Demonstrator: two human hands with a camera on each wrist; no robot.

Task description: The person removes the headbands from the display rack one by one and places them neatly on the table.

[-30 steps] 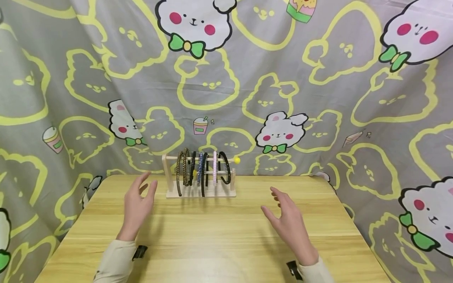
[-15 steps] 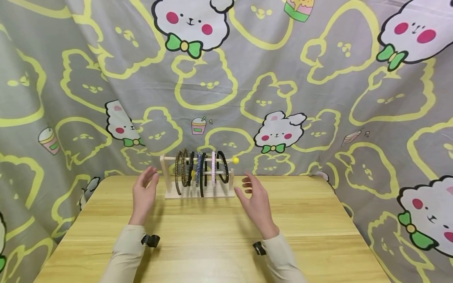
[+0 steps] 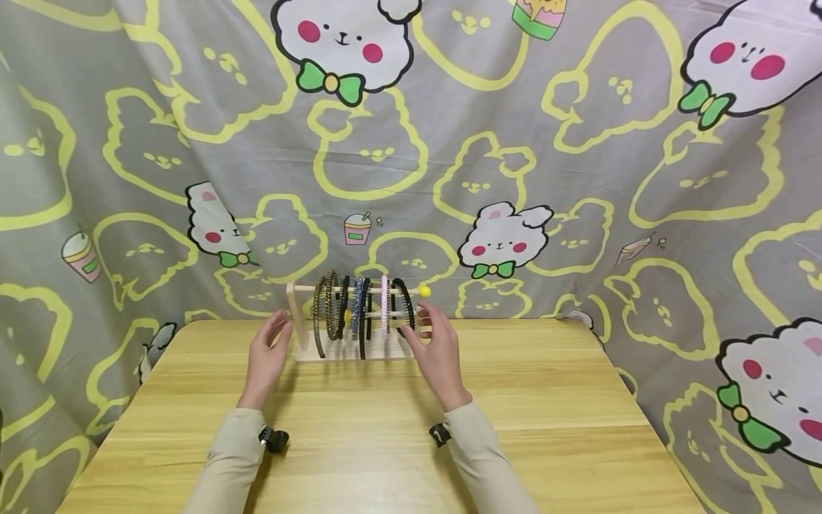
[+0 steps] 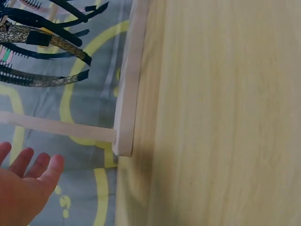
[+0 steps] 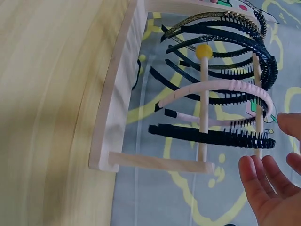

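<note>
Behind everything, grey cloth (image 3: 411,164), soft-folded, printed with yellow outlines and white rabbits. Below, a table (image 3: 359,421) with streaky wood grain and a faint sheen. Near its far edge, standing upright, a pale wooden rack (image 3: 297,318): flat base (image 5: 116,89), tall upright (image 4: 70,128) at the left end, shorter post (image 5: 160,162) at the right, round rods (image 5: 203,107) between. Probably light and stiff, and prone to skid on the smooth tabletop. Best held low by the base or by the two end posts, rather than by the rods, with a risk of spilled headbands if tilted. Just beside the left upright, the left hand (image 3: 266,360), fingers loosely bent, grasping nothing. At the right end, the right hand (image 3: 439,357), thumb and fingers parted just beside the outermost black headband (image 5: 188,134); no grip visible, cannot tell touch from near miss. Strung along the rods, other headbands: a pale pink one (image 5: 188,88) with ribbed wrapping, a speckled blue one (image 3: 357,307), a glittery brown one (image 4: 70,47), all thin arcs, several lined with comb teeth. Likely springy and light, a little apt to snag at the teeth. Smallest, at a rod tip, a plain yellow ball (image 5: 203,51), round and probably slippery to pinch.
</note>
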